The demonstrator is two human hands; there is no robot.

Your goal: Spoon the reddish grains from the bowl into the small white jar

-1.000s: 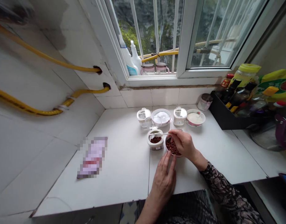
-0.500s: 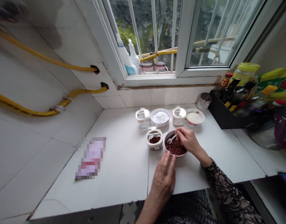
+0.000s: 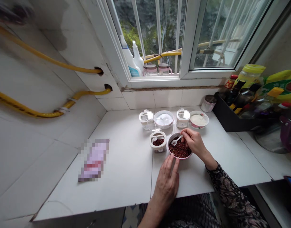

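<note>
A pink-rimmed bowl [image 3: 180, 151] of dark red-brown grains stands on the white counter. My right hand [image 3: 193, 141] pinches a small white spoon [image 3: 175, 142], its head just over the grains at the bowl's left side. With fingers spread, my left hand [image 3: 168, 179] touches the bowl's near rim. Left of the bowl is a container [image 3: 157, 142] with its clear lid raised, partly filled with the same grains. Behind them are a closed-looking container [image 3: 146, 117], a bowl of white grains [image 3: 164, 118], another lidded container [image 3: 182, 117] and a bowl of cream-coloured contents [image 3: 199, 119].
A black box [image 3: 231, 118] of bottles stands at the right, beside a lidded jar [image 3: 208, 103] and a pot [image 3: 269, 137]. A blurred purple packet [image 3: 94, 161] lies at the left of the counter [image 3: 126, 177]. The window is behind.
The view has shifted slightly. My right hand still holds the spoon over the bowl, with only a slight change of finger position, and my left hand stays at the rim.
</note>
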